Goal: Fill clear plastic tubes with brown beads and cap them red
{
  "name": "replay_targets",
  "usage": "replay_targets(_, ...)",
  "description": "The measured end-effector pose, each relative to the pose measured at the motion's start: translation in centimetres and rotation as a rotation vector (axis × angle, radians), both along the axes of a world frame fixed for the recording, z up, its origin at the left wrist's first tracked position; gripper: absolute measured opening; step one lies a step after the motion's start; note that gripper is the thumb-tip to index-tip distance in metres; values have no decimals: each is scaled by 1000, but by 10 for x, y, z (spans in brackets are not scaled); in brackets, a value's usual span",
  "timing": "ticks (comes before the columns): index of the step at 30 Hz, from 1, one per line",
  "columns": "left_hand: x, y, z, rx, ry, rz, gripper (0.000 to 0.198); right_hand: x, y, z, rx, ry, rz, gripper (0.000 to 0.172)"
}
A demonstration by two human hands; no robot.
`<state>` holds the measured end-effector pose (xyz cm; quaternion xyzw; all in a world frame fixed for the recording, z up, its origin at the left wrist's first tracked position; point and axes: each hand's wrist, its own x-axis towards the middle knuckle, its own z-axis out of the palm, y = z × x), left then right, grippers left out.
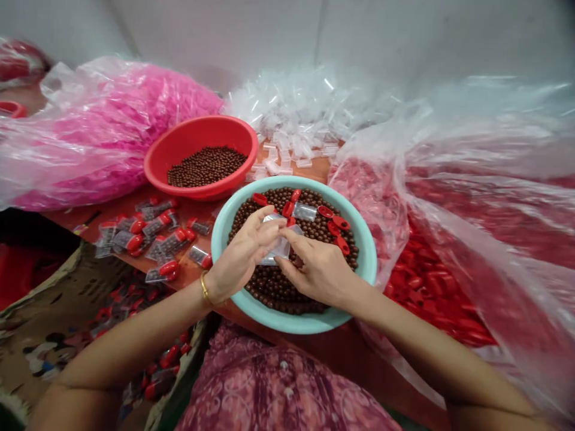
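Over a pale blue basin point(368, 257) of brown beads point(287, 293), my two hands meet. My left hand point(240, 254), a gold bangle at its wrist, is turned palm inward with its fingers curled around clear plastic containers point(277, 250). Thumb and forefinger of my right hand point(321, 266) are closed on the right side of these same containers. How many there are, and whether beads are inside, I cannot make out. Among the beads lie several red caps point(341, 244) and one loose clear container point(304, 211).
Behind on the left, a red basin point(157, 149) holds smaller brown beads. Red-capped containers point(166, 242) lie left of my basin, above a cardboard box point(49, 323). Clear containers point(305, 108) are heaped at the back. Bags of pink pieces point(148, 108) and red caps point(426, 287) flank the table.
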<state>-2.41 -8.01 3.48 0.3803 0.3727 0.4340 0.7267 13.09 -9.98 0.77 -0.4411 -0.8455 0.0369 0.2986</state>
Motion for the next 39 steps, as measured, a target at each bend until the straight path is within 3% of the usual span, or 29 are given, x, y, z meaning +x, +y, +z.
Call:
replay_targets(3, 0, -11, -10, 18, 105, -116, 52, 4, -14, -5, -162, 129, -65, 31)
replay_targets(6, -2, -18, -23, 77, 279, -230, 37, 1, -22, -9, -149, 119, -151, 26)
replay_targets(10, -8, -18, -34, 294, 543, -175, 34, -3, -25, -12, -135, 14, -130, 29)
replay_targets(13, -15, -13, -27, 447, 727, -159, 31, 10, -24, -5, -163, -30, -34, 28)
replay_targets(16, -20, -7, -12, 653, 980, -362, 24, 43, -17, 8, -70, -113, -56, 26)
replay_targets(18, -21, -6, -6, 776, 1171, -576, 21, 69, -8, 14, -18, -327, -104, 30)
replay_targets(20, -18, -6, -7, 828, 1340, -742, 19, 92, 4, 14, -24, -504, -82, 32)
replay_targets(22, -12, -6, -12, 821, 1448, -823, 23, 107, 16, 10, -49, -603, -22, 29)
replay_targets(28, 19, 8, -35, 778, 1379, -865, 14, 110, 33, -4, -26, -607, 43, 20)
replay_targets(33, 44, 23, -51, 682, 1257, -728, 6, 110, 33, -4, -21, -471, 60, 21)
replay_targets(36, 50, 31, -58, 618, 1105, -682, 3, 111, 32, -10, -17, -295, 79, 18)
replay_targets(39, 49, 38, -61, 426, 790, -644, 7, 107, 28, -15, -48, -62, 110, 15)
